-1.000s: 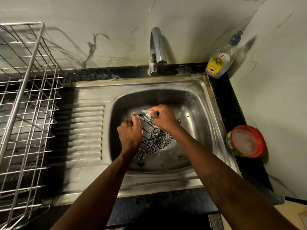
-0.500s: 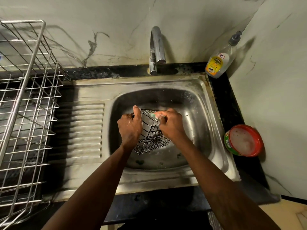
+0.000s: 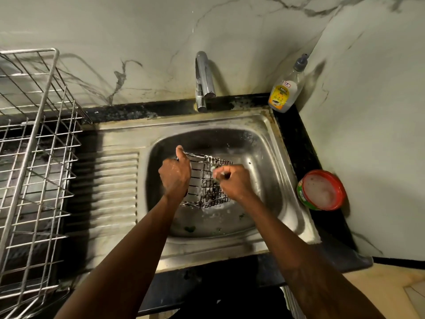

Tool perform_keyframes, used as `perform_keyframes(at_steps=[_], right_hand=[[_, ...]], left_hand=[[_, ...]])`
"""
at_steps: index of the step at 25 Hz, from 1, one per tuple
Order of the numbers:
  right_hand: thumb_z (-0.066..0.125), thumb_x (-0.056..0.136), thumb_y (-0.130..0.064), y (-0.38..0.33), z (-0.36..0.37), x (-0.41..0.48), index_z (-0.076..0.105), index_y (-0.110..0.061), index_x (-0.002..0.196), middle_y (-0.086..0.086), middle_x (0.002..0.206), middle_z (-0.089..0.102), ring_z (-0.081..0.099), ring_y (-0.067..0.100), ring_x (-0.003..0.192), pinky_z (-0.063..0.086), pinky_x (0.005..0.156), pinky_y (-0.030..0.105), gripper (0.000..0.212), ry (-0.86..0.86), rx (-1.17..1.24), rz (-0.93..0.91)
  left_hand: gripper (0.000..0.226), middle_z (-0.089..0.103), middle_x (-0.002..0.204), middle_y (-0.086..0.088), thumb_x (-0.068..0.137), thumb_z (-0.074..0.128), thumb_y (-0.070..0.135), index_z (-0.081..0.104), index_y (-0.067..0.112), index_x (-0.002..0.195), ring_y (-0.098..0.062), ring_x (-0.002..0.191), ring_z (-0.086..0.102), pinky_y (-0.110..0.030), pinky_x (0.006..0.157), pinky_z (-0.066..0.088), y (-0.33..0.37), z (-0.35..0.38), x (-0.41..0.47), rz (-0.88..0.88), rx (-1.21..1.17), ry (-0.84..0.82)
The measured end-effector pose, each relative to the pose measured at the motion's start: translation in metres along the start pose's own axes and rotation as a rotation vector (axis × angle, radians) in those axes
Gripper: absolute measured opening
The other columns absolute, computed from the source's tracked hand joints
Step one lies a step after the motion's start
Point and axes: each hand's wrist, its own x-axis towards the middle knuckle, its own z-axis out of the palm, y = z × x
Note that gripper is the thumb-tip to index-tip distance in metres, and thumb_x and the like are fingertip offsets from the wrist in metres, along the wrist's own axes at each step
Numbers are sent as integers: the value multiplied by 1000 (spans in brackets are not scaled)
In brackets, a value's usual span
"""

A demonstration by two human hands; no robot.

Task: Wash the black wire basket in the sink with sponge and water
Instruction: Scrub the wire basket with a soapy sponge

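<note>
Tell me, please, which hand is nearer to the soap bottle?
Right. The right hand works at the basket mid-sink, on the side toward the soap bottle; the left hand grips the basket's far side.

Most of the sponge (image 3: 213, 169) is hidden inside the right hand (image 3: 233, 180), and only a pale blurred bit is seen. The near left side of the black wire basket (image 3: 207, 180) is covered by the left hand (image 3: 175, 174). The wire dish rack (image 3: 32, 157) is cut off by the left edge. The words on the soap bottle (image 3: 287, 88) are too small to be read.
</note>
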Motion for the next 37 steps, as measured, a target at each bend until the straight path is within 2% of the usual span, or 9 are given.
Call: perform_keyframes(at_steps=[8,13,15,18,20,24,28,32,37], right_hand=[[82,80,-8,17,-9,-13,81,-15,88,-5,82,77,73,8,78,60,80,29,10,275,230,-10],[69,86,2,30,-5,-4,80,-7,95,9,94,78,73,22,88,58,92,39,17,295,248,180],[64,90,1,38,-4,1,79,-5,99,11,99,78,73,27,96,55,94,33,18,216,201,289],[64,86,-2,49,-12,7,82,-9,90,6,95,79,72,20,98,39,75,-1,20,287,55,272],[66,86,-5,52,-24,10,82,-12,85,4,89,79,73,19,89,38,65,4,18,324,-85,207],[67,89,-16,54,-39,12,83,-20,84,-3,82,78,72,10,78,51,77,23,17,261,-157,57],[73,85,-13,58,-45,16,82,-13,97,4,92,79,72,14,86,38,66,-4,15,197,-46,143],[69,89,-11,53,-55,16,81,-15,100,4,96,79,65,7,82,37,64,-3,17,150,-75,147],[74,87,-23,27,-94,-1,80,-18,105,1,95,79,72,12,84,48,64,11,20,202,-77,81]], left_hand=[[69,72,92,-22,92,43,68,64,2,86,-42,84,71,-49,80,60,41,14,-6,78,-14,-108],[38,72,103,-23,100,58,30,69,-6,103,-36,100,70,-37,80,57,69,29,-34,182,109,-225],[30,75,95,-20,99,60,25,72,-2,95,-32,95,72,-39,81,59,73,45,-39,236,148,-254],[27,76,86,-15,96,63,24,72,0,90,-26,88,75,-40,78,61,64,84,-32,223,180,-332],[16,76,85,-14,89,66,17,72,2,91,-25,81,76,-43,76,63,53,113,-27,72,127,-437],[33,69,115,-18,90,61,5,63,-2,123,-23,81,66,-33,76,61,43,117,-45,-53,4,-644],[32,61,97,-3,101,51,8,58,4,132,-10,77,57,-17,65,50,34,137,-47,-283,-125,-589],[32,63,130,1,106,44,25,55,18,134,-15,118,60,-27,95,48,26,146,-44,172,324,-553],[33,62,134,-19,101,52,10,59,-1,131,-32,118,62,-27,73,51,57,135,-67,-130,-186,-702]])
